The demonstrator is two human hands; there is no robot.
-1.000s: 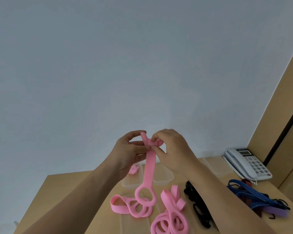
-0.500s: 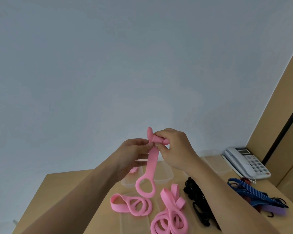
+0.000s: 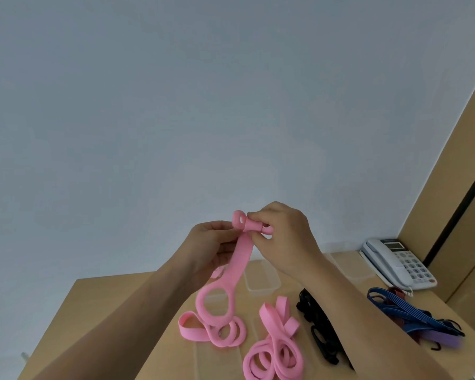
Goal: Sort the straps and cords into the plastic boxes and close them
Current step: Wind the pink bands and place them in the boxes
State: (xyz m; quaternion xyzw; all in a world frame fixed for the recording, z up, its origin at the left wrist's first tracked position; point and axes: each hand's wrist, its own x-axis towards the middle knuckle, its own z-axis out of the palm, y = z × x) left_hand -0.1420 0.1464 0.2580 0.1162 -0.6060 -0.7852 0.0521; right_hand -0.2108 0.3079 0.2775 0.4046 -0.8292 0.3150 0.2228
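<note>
**Rolling the pink strap before boxing it**

The step in hand looked to be rolling a pink strap (image 3: 237, 259) into a compact coil so it would fit a plastic box. Done well, that would mean keeping the roll tight and even at the top end, feeding the hanging length upward without letting the coil spring open, and pinching the finished roll firmly until it sat in a box.

Both hands were raised in front of the wall, well above the counter (image 3: 115, 303). The right hand (image 3: 284, 238) had its fingers curled over the rolled top end of the strap, pinching it between thumb and fingertips. The left hand (image 3: 213, 248) held the flat length just below the roll, fingers curled round it from the left. The rest of the strap hung straight down, its ring-shaped lower end dangling above a second pink strap (image 3: 213, 329) lying on the counter.

Further pink loops (image 3: 274, 349) lay near the front edge, black cords (image 3: 317, 322) beside them, and blue straps (image 3: 406, 314) to the right. Clear plastic boxes (image 3: 259, 278) stood open behind the hands, near a white telephone (image 3: 395, 263).
</note>
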